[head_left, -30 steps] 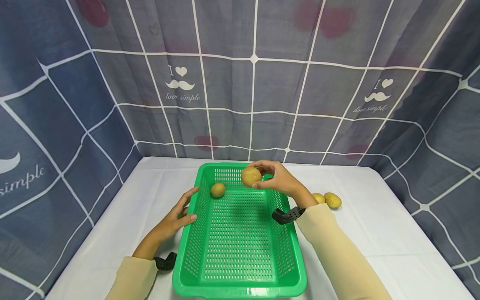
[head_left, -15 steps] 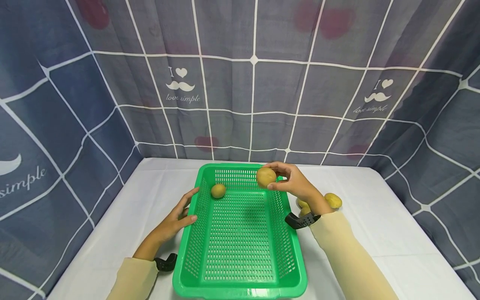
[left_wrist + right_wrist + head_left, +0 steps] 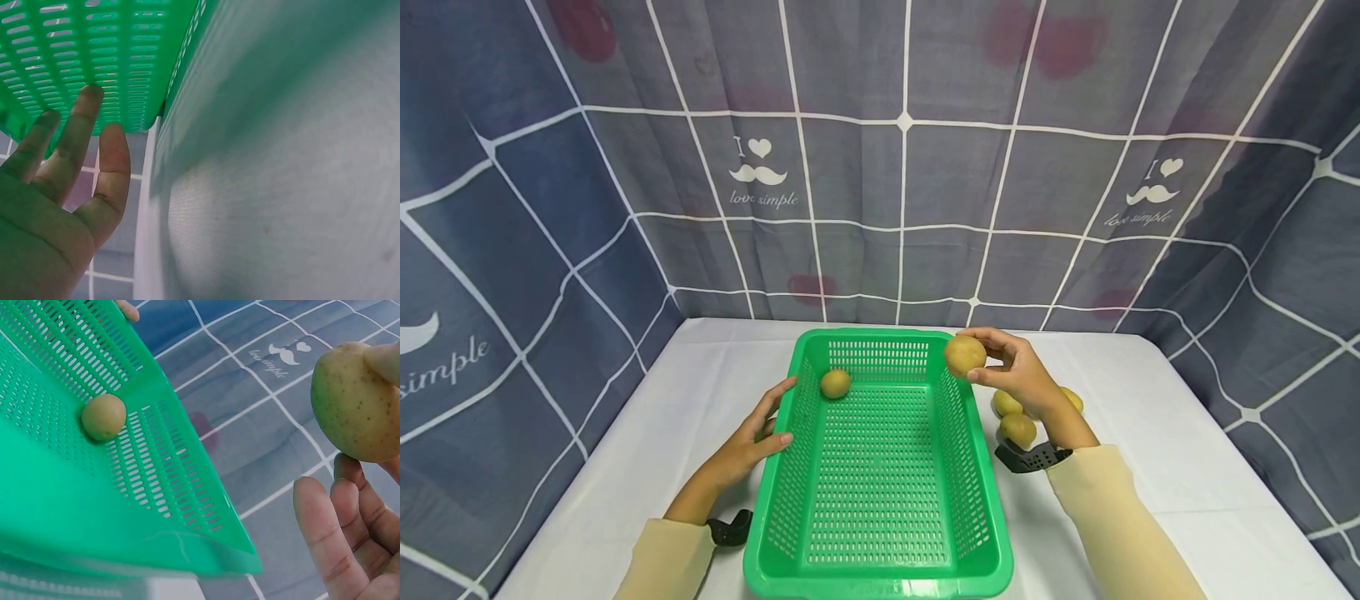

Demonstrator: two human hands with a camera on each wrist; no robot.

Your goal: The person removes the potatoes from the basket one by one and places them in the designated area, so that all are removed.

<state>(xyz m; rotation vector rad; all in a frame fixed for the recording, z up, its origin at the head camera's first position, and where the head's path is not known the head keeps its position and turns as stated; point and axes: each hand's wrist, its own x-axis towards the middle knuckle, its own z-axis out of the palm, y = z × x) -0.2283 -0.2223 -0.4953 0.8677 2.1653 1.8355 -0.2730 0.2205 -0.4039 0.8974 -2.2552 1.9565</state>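
Note:
My right hand (image 3: 1022,375) pinches a yellow-brown potato (image 3: 965,357) between thumb and fingers, above the far right corner of the green plastic basket (image 3: 880,586). In the right wrist view the held potato (image 3: 353,403) shows dark specks; the other fingers (image 3: 325,537) spread below it. My left hand (image 3: 745,437) rests against the basket's left side, thumb and fingertips at the rim. From the left wrist, its fingers (image 3: 114,153) look loosely extended beside the slotted wall. Another potato (image 3: 835,384) lies inside the basket, in the far left corner.
Right of the basket, several potatoes (image 3: 1017,431) lie on the white-covered table (image 3: 1180,467), one partly behind my right forearm. A grey-blue checked curtain (image 3: 850,183) encloses the table at the back and both sides. Dark bands (image 3: 1033,457) circle both wrists.
My right hand has moved to the right with its potato, from over the basket's inside to its right rim. More potatoes on the table show beside the wrist. The left hand stays put.

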